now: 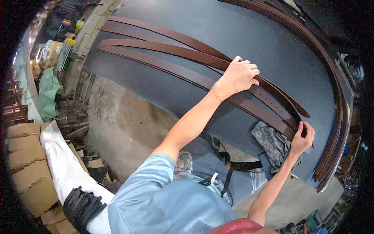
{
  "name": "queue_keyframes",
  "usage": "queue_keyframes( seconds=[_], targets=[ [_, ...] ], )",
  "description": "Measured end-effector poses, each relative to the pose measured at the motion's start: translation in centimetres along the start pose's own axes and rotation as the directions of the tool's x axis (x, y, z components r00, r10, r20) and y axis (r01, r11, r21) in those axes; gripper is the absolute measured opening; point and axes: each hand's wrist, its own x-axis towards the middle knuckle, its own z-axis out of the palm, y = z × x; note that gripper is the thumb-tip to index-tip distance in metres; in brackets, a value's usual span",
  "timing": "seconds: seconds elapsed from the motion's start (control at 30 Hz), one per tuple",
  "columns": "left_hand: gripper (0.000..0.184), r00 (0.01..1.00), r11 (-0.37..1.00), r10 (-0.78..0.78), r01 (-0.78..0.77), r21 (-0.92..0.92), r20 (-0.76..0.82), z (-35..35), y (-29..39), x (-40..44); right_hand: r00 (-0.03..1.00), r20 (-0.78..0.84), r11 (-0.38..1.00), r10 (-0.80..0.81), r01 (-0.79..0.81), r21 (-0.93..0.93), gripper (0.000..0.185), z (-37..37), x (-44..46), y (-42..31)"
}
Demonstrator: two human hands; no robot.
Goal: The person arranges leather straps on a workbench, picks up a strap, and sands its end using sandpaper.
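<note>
Several long dark brown leather straps lie fanned out across the dark tabletop; some show punched holes near their right ends. My left hand, with a thin chain bracelet at the wrist, is closed over one strap midway along and presses on it. At the straps' right ends, my right hand is closed, thumb and fingers pinching a strap end. A thin dark tip pokes out beside its fingers, and I cannot make out what it is. A crumpled grey cloth lies by my right wrist.
More brown straps hang in a bundle along the table's curved-looking far right edge. On the left are stacked cardboard, a white-covered surface bearing a black bundle, and a green bag. Concrete floor shows below the table.
</note>
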Motion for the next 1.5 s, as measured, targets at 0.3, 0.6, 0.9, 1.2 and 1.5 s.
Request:
queue_keyframes(
  seconds=[0.3,0.6,0.9,1.2,1.5],
  targets=[
    [0.027,0.999,1.000,-0.018,0.018,0.005,0.050,-1.0,0.8,-0.8,0.993,0.049,0.994,-0.108,0.110,-0.029,0.012,0.1,-0.8,2.3],
    [0.061,0.978,0.998,-0.059,0.053,0.037,0.202,-1.6,2.1,-0.8,0.792,0.600,0.965,-0.117,-0.053,0.258,0.026,-0.9,4.1,-2.1],
    [0.062,0.955,0.992,-0.114,0.097,0.075,0.272,-2.7,2.9,-1.6,0.737,0.664,0.988,-0.121,0.023,0.155,0.029,-0.4,5.2,-4.3],
    [0.013,0.992,0.987,0.050,-0.031,-0.157,0.115,-3.5,2.3,-1.0,0.671,0.741,0.982,0.024,-0.153,0.107,0.032,0.4,6.3,-4.2],
    [0.009,0.964,0.971,0.067,-0.004,-0.240,0.257,-4.4,2.7,-0.7,0.676,0.710,0.976,-0.198,0.069,0.206,0.040,0.3,6.5,-5.0]
  ],
)
